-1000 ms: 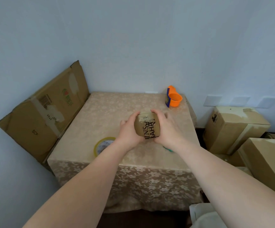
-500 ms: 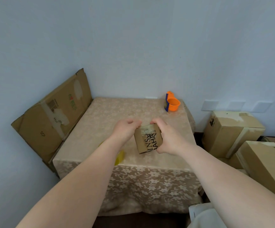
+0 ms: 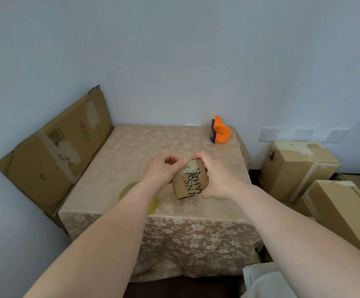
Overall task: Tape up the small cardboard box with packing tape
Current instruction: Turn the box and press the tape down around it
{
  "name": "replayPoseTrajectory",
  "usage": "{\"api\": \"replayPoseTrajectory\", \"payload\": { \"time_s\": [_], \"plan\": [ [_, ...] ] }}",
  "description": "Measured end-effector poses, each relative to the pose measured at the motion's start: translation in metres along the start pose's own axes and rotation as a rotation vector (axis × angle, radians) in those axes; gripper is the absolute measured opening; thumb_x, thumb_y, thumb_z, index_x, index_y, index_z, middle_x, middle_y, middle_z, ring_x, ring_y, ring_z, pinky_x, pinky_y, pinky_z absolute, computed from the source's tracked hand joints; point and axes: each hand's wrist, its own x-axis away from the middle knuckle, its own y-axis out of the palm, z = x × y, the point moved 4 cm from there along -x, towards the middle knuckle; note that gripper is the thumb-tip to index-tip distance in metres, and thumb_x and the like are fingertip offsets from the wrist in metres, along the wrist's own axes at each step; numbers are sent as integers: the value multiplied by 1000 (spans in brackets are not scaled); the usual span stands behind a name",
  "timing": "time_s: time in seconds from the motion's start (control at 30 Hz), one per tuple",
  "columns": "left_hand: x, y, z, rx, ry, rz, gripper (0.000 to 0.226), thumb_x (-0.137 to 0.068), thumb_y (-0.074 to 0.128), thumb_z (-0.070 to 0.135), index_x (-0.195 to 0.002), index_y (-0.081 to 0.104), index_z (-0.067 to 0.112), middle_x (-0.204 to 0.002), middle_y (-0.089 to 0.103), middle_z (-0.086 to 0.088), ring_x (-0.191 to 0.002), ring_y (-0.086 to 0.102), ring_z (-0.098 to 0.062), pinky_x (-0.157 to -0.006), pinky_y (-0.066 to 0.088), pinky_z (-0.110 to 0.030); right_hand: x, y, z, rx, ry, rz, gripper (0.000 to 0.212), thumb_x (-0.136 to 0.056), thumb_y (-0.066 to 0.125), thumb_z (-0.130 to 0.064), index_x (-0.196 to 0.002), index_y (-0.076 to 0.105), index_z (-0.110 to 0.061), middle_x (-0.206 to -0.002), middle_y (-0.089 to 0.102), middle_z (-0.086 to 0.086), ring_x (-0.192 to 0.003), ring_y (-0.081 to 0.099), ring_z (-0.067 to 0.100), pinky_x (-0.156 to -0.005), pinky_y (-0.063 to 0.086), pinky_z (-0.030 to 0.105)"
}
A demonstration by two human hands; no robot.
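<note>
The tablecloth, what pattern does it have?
Beige tablecloth with a pale flower print, clearest in the head view.

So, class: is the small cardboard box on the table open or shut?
Shut: the small cardboard box shows closed faces, tape across its printed side, right hand gripping it.

Flattened cardboard sheet [image 3: 54, 151] leaning on the wall left of the floral tablecloth table [image 3: 153, 147], an orange dispenser thing [image 3: 220, 132] at its far right corner, and two closed cardboard boxes [image 3: 297, 168] on the floor to the right.
</note>
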Motion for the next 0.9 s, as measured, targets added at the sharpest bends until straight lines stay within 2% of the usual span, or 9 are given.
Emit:
{"api": "replayPoseTrajectory", "payload": {
  "time_s": [0.1, 0.27, 0.43, 0.57, 0.67, 0.73, 0.83, 0.9],
  "plan": [
    [-3, 0, -1, -14, 24, -9, 16, -76, 75, 35, -79, 66, 23, -87, 64, 5, -90, 62, -19, -86, 55, -44, -2, -1, 4, -27, 20, -6, 87, -54, 79, -4, -127, 38, -25, -97, 53, -2, -86, 56, 19, -49, 35, 21],
    [-4, 1, -3, -28, 50, -37, 20, -75, 77, 27, -90, 67, 18, -81, 61, 7, -82, 59, -14, -86, 54, -39, -3, -1, 10, -45, 40, 6, 88, -50, 80, -6, -125, 38, -27, -101, 55, -1, -89, 56, 18, -59, 42, 25],
    [0, -1, -3, -8, 10, -137, 35, -71, 81, 15, -102, 65, 18, -84, 62, 4, -86, 61, -19, -78, 55, -31, -3, 0, 9, -28, 52, -4, 89, -50, 81, -6, -124, 37, -28, -99, 55, -3, -86, 56, 16, -54, 40, 21],
    [0, -6, 1, -131, 34, -186, 44, -68, 83, 15, -107, 64, 15, -88, 59, 8, -77, 53, -4, -67, 44, -15, -2, -1, 3, 1, 42, -5, 89, -51, 82, -7, -126, 38, -27, -100, 54, -3, -89, 57, 18, -61, 46, 27],
    [-2, -8, -2, -82, 13, -87, 37, -71, 77, 43, -95, 66, 17, -91, 63, 6, -82, 57, -7, -68, 43, -21, -2, 0, -5, 10, 14, -13, 90, -51, 82, -9, -127, 38, -25, -95, 54, -4, -89, 58, 20, -55, 43, 27],
    [-4, -8, -5, -99, 9, 14, 42, -73, 67, 58, -87, 65, 18, -89, 65, 4, -84, 59, -13, -70, 44, -27, -4, 4, -10, -4, -8, -23, 92, -49, 83, -9, -128, 38, -25, -95, 54, -5, -90, 59, 20, -58, 43, 27],
    [-6, -9, -10, -160, 45, 128, 39, -78, 62, 57, -79, 60, 18, -81, 63, 3, -78, 56, -16, -68, 43, -31, -8, 10, -16, -1, -19, -19, 93, -48, 83, -10, -128, 38, -27, -101, 59, -2, -92, 60, 21, -70, 53, 35],
    [-5, -12, -14, -137, 68, 167, 36, -79, 63, 54, -78, 58, 18, -80, 63, 1, -75, 56, -16, -64, 40, -29, -11, 13, -19, 13, -27, -10, 95, -49, 82, -15, -130, 36, -28, -105, 61, 0, -94, 61, 21, -72, 53, 35]
  ]
}}
